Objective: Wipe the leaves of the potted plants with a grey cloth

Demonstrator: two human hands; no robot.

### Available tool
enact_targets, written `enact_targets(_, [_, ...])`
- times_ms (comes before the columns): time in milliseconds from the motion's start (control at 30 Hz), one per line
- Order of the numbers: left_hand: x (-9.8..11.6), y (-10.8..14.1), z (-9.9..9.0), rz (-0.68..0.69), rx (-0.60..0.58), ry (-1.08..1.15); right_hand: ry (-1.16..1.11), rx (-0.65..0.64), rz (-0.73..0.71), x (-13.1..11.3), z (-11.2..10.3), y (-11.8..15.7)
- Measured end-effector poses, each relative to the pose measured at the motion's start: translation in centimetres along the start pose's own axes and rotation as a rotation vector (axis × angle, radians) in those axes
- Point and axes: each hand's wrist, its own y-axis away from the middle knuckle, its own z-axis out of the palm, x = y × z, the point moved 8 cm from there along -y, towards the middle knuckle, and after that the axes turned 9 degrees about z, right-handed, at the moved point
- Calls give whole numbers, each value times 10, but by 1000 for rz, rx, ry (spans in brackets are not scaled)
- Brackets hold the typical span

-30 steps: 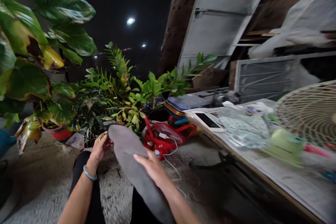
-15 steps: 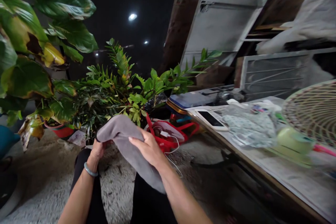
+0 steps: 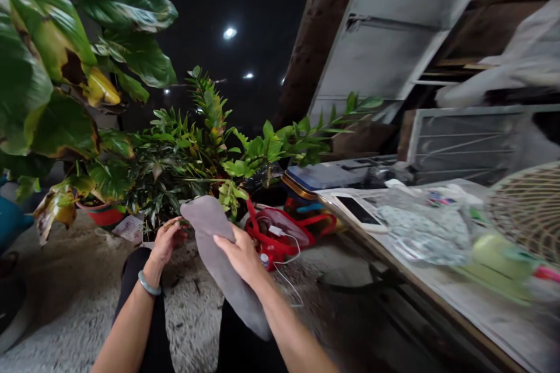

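A long grey fabric piece (image 3: 214, 250), soft and rounded at its far end, lies slantwise over my lap. My right hand (image 3: 242, 256) grips its right side, thumb on top and the other fingers hidden behind it. Just left of the fabric's far end is my left hand (image 3: 168, 240), its fingers loosely bent and apart, with no cloth visible in them. A pale bangle (image 3: 149, 284) circles the left wrist.
Beyond my hands stand leafy potted plants (image 3: 175, 151). A red bag (image 3: 280, 239) with a white cable sits on the ground. On the right, a table (image 3: 437, 291) holds a white tablet or phone (image 3: 359, 213), plastic bags and a round fan (image 3: 529, 210).
My left hand has let go of the fabric's far end and come away to its left. The fabric, folded over before, now stretches out straighter in my right hand. The view has shifted slightly.
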Motion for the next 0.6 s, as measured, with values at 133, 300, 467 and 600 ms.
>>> enact_targets(133, [6,0,3,11,-3,1,-30,216,-90,-38,-27,-17])
enact_targets(300, [6,1,-8,41,72,-13,99,57,3,-19,17,-33])
enact_targets(467, [-3,-2,-37,-28,191,-61,51,-142,77,41,42,21])
enact_targets(600, [-3,2,-70,-78,390,-87,-19,-164,132,55,34,39])
